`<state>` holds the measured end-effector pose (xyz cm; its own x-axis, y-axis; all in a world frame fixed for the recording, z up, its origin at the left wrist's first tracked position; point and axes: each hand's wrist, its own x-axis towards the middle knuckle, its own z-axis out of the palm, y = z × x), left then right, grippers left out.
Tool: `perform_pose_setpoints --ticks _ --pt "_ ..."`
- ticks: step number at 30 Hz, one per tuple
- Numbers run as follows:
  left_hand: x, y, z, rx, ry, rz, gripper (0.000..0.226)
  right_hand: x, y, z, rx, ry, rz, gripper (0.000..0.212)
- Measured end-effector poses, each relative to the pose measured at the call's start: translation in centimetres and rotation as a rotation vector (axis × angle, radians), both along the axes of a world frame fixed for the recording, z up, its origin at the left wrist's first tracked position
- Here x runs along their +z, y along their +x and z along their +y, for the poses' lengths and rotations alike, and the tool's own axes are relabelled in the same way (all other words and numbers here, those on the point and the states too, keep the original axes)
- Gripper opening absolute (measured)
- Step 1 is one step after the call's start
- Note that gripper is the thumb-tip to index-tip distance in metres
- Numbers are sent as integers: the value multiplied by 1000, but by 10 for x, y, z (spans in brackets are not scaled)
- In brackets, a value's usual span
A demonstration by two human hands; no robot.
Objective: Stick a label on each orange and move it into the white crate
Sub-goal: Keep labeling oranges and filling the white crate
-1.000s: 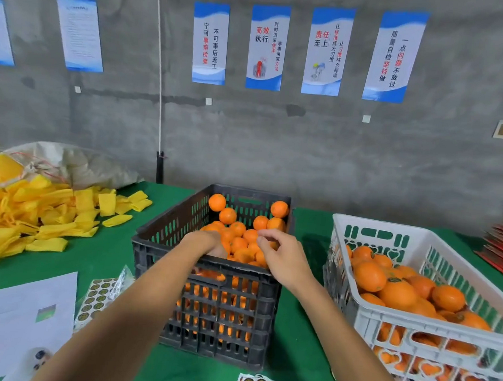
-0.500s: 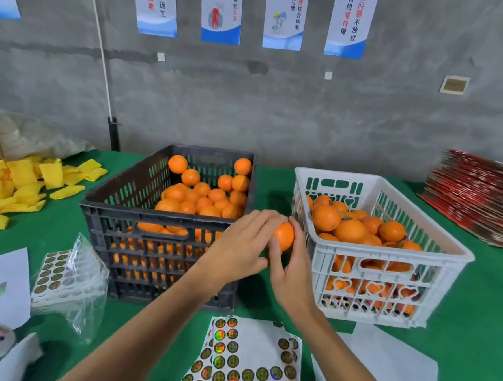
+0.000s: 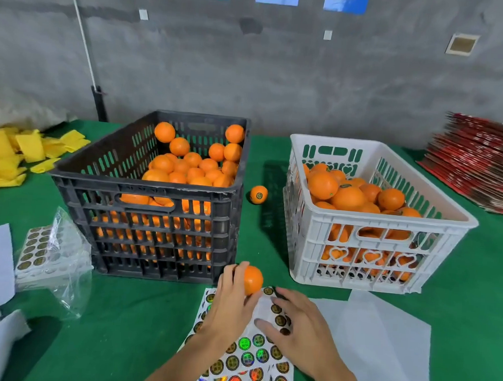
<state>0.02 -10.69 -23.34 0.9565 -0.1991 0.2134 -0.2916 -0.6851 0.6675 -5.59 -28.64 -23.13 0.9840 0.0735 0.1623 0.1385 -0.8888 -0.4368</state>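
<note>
My left hand [image 3: 231, 304] grips one orange [image 3: 252, 279] just above the near sticker sheet [image 3: 248, 361], in front of the gap between the two crates. My right hand [image 3: 297, 328] lies over that sheet with its fingers spread and its fingertips on the round labels; I cannot see a label in it. The black crate [image 3: 145, 181] on the left is heaped with oranges. The white crate [image 3: 390, 216] on the right also holds many oranges. A single labelled orange [image 3: 258, 194] lies on the green cloth between the crates.
A plastic bag with more sticker sheets [image 3: 43, 251] lies left of the black crate. White paper [image 3: 382, 339] lies in front of the white crate. Yellow foam sleeves [image 3: 11, 152] are piled at far left, and a red stack [image 3: 481, 163] at far right.
Both hands took an orange out of the black crate and brought it down toward me. My right hand has let go of it and moved onto the sticker sheet. My view has tilted down.
</note>
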Motion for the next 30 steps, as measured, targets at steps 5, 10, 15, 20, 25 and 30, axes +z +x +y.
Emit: perform_pose_setpoints --ticks 5,10,15,20,25,30 --pt "-2 -1 1 10 -22 -18 66 -2 -2 0 13 -116 -45 82" --pt "-4 -1 2 21 -41 -33 66 -4 -8 5 -45 -245 -208 68" --pt "-4 -1 3 -1 -56 -41 66 -1 -10 5 -61 -110 -212 34" --pt "-3 -1 4 -15 -70 -44 66 -2 -6 4 -146 240 -114 17" --pt "0 -4 6 -55 -143 -26 66 4 6 10 -271 484 -139 13" --pt "4 -10 11 -56 -414 17 65 35 28 28 -288 703 -364 11"
